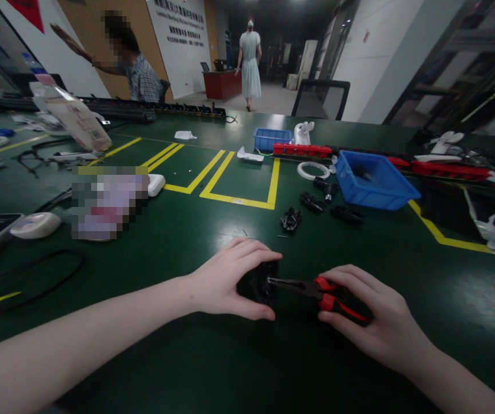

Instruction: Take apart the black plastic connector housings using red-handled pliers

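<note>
My left hand [232,279] is wrapped over a small black plastic part [259,282] that rests on the green table [178,230]. My right hand [370,313] grips the red-and-black handles of a pair of pliers [316,290]. The dark jaws of the pliers point left and reach into the black part. Both hands lie low on the table near its front edge, close together.
Three more black parts [291,219] lie just beyond my hands. A blue bin [374,181] stands at the right, a smaller blue bin [272,138] further back. Yellow tape lines mark the table. Cables and a phone lie at left. One person sits at the far side, another walks away.
</note>
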The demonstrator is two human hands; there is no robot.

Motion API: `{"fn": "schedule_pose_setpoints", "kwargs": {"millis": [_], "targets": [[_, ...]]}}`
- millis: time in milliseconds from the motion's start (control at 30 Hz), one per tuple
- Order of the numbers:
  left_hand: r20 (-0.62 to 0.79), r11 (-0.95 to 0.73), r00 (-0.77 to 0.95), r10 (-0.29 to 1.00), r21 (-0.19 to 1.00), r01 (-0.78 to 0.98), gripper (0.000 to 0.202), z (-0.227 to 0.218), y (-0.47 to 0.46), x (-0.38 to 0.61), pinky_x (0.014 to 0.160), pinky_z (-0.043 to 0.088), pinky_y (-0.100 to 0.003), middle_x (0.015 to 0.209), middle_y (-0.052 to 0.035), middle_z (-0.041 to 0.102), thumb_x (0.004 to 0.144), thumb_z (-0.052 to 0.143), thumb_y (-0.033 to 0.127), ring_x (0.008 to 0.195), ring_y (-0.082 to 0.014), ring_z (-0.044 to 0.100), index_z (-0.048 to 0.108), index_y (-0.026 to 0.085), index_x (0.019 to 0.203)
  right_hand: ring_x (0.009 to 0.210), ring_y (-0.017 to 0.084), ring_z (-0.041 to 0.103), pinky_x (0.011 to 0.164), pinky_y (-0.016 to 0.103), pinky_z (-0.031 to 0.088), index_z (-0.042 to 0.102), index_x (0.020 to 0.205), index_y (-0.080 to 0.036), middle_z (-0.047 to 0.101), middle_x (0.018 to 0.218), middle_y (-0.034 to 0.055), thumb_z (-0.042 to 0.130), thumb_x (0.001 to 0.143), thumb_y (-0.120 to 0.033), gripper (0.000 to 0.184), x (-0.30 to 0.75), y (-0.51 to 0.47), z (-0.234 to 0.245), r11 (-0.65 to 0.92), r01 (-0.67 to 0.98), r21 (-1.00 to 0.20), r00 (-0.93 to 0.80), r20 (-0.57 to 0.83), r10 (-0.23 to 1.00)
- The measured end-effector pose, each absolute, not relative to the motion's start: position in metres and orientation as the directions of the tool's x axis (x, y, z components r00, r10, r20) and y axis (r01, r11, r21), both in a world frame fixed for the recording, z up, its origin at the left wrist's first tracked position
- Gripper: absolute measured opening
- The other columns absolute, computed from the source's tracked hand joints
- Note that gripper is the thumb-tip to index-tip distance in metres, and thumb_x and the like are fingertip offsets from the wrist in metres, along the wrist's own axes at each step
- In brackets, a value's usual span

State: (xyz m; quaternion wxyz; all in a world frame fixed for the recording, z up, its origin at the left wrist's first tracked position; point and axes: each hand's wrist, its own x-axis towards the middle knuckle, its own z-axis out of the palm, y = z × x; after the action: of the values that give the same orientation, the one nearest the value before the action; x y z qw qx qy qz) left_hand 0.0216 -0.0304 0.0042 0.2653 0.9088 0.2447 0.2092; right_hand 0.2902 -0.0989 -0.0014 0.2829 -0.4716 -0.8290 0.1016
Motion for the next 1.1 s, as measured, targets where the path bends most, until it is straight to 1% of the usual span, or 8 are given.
{"fn": "schedule_pose_setpoints", "kwargs": {"millis": [133, 333, 433, 667, 833, 1100], "targets": [[0.272, -0.749, 0.793, 0.545, 0.584, 0.314, 0.071, 0.0042, -0.03, 0.0215, 0.095, 0.038, -0.04, 0.119, -0.0104, 0.057, 0.077, 0.056, 0.067, 0.11, -0.0267, 0.051, 0.047, 0.016, 0.127, 0.084, 0.018, 0.064, 0.069, 0.029, 0.054, 0.057, 0.106, -0.023, 0.064, 0.096, 0.0063, 0.062, 0.082, -0.034, 0.027, 0.2901, -0.0993, -0.0018, 0.528, 0.716, -0.456, -0.406, 0.344, 0.847], [0.25, -0.74, 0.801, 0.544, 0.594, 0.317, 0.07, 0.0051, -0.0291, 0.0205, 0.096, 0.038, -0.041, 0.121, -0.0107, 0.056, 0.078, 0.056, 0.066, 0.112, -0.0275, 0.05, 0.046, 0.018, 0.128, 0.084, 0.019, 0.064, 0.069, 0.03, 0.055, 0.057, 0.105, -0.023, 0.064, 0.097, 0.0067, 0.062, 0.082, -0.034, 0.026, 0.2897, -0.0991, -0.0014, 0.5, 0.717, -0.486, -0.397, 0.305, 0.866], [0.244, -0.733, 0.801, 0.547, 0.601, 0.318, 0.072, 0.0045, -0.029, 0.0205, 0.096, 0.038, -0.041, 0.122, -0.0108, 0.056, 0.077, 0.057, 0.066, 0.112, -0.0277, 0.05, 0.046, 0.017, 0.129, 0.085, 0.019, 0.064, 0.069, 0.03, 0.054, 0.057, 0.105, -0.023, 0.064, 0.097, 0.0065, 0.062, 0.082, -0.034, 0.027, 0.291, -0.0992, -0.0015, 0.517, 0.721, -0.46, -0.407, 0.323, 0.855], [0.237, -0.738, 0.815, 0.529, 0.602, 0.304, 0.071, 0.002, -0.0292, 0.0208, 0.096, 0.04, -0.043, 0.121, -0.012, 0.055, 0.079, 0.056, 0.065, 0.112, -0.0288, 0.05, 0.045, 0.018, 0.13, 0.086, 0.02, 0.063, 0.068, 0.032, 0.054, 0.056, 0.11, -0.022, 0.063, 0.099, 0.0084, 0.062, 0.082, -0.035, 0.032, 0.2939, -0.0996, -0.0038, 0.579, 0.738, -0.348, -0.449, 0.388, 0.805], [0.267, -0.748, 0.811, 0.521, 0.6, 0.284, 0.07, 0.0017, -0.0294, 0.0215, 0.095, 0.042, -0.041, 0.121, -0.0125, 0.053, 0.079, 0.058, 0.062, 0.112, -0.0274, 0.05, 0.043, 0.017, 0.131, 0.086, 0.019, 0.062, 0.069, 0.031, 0.054, 0.053, 0.111, -0.022, 0.061, 0.101, 0.0081, 0.062, 0.083, -0.035, 0.033, 0.2921, -0.0996, -0.0041, 0.572, 0.745, -0.344, -0.458, 0.361, 0.812], [0.227, -0.726, 0.814, 0.535, 0.616, 0.305, 0.07, 0.0033, -0.0309, 0.0213, 0.097, 0.043, -0.042, 0.126, -0.0126, 0.048, 0.08, 0.063, 0.053, 0.117, -0.0281, 0.047, 0.037, 0.02, 0.136, 0.086, 0.021, 0.062, 0.068, 0.034, 0.054, 0.054, 0.111, -0.022, 0.062, 0.101, 0.009, 0.061, 0.083, -0.036, 0.032, 0.2953, -0.0973, -0.0036, 0.58, 0.747, -0.325, -0.466, 0.366, 0.805]]}}
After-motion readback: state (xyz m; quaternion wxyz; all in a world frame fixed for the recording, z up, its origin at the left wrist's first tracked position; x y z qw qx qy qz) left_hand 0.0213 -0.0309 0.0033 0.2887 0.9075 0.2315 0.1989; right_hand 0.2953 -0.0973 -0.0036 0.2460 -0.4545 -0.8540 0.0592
